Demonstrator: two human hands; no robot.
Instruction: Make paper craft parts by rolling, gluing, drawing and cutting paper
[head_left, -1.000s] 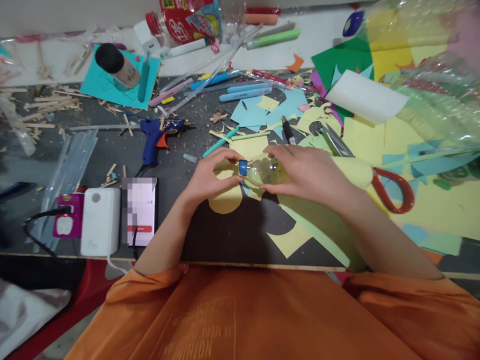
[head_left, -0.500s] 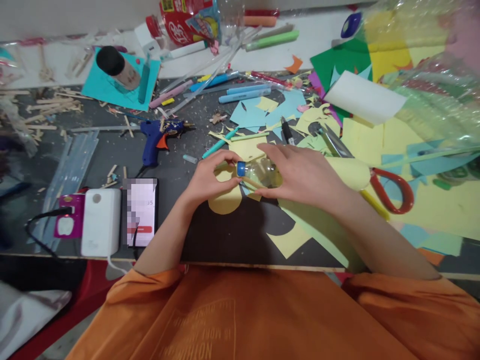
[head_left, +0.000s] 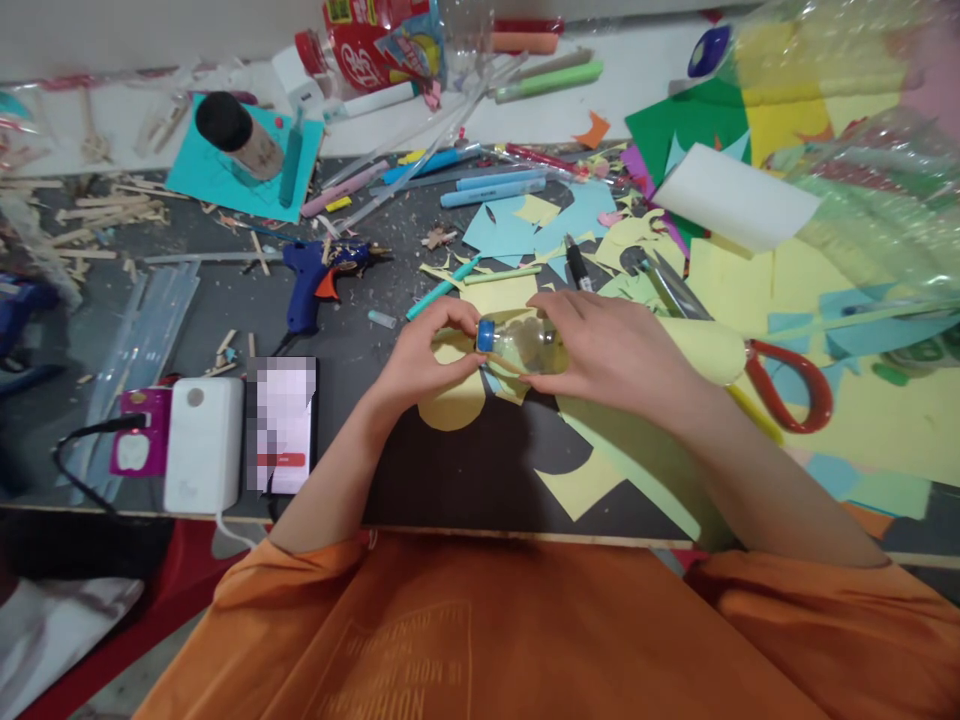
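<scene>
A small clear plastic bottle (head_left: 525,342) with a blue cap (head_left: 486,336) lies sideways between my hands, above the paper scraps. My right hand (head_left: 619,345) is wrapped round its body from the right, thumb below and fingers above. At the cap end, the thumb and fingers of my left hand (head_left: 416,355) close in a curve about the cap. A round piece of yellow paper (head_left: 452,405) lies partly under my left hand. Red-handled scissors (head_left: 791,385) lie right of my right hand, their blades partly covered by a rolled yellow paper (head_left: 701,350).
A blue glue gun (head_left: 304,285) lies left of my hands. Nearer the front edge are a phone (head_left: 289,425) and a white power bank (head_left: 202,445). Markers (head_left: 491,190) and a large red-labelled bottle (head_left: 382,45) lie at the back. Coloured paper covers the right side.
My right index fingertip has drawn back slightly to the right along the bottle. Both hands keep their places at it; the whole view has shifted a little.
</scene>
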